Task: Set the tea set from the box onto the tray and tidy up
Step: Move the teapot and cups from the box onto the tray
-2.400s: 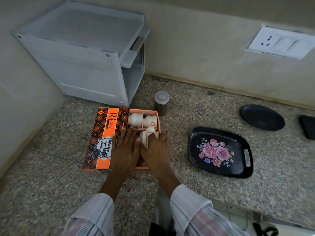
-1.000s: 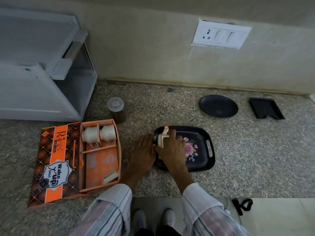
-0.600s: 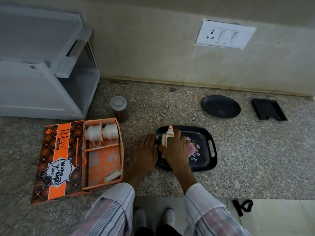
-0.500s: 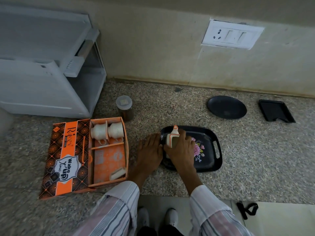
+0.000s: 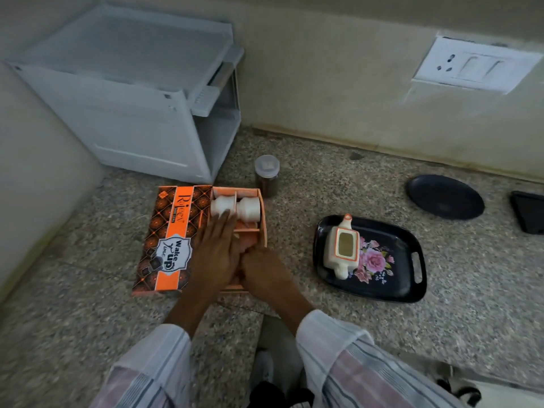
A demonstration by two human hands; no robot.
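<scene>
Head view of a speckled stone counter [image 5: 294,178]. An orange box [image 5: 172,240] lies open, its printed lid folded flat to the left and its divided compartment to the right. Two white cups [image 5: 235,207] lie side by side in the far section of that compartment. The left hand [image 5: 216,254] reaches over the box with fingers straight and close together, fingertips at the near edge of the cups. The right hand [image 5: 262,272] lies beside it over the near section, its back to the camera; its fingers are hidden, so whether they grasp anything cannot be told. To the right, well apart from the box, a black tray [image 5: 409,257] with a pink flower print carries a white teapot [image 5: 341,248] with orange trim, standing on the tray's left half. A small lidded jar [image 5: 267,175] stands just behind the box. A white plastic rack [image 5: 132,107] occupies the far left corner; a dark plate [image 5: 446,197] lies at far right.
</scene>
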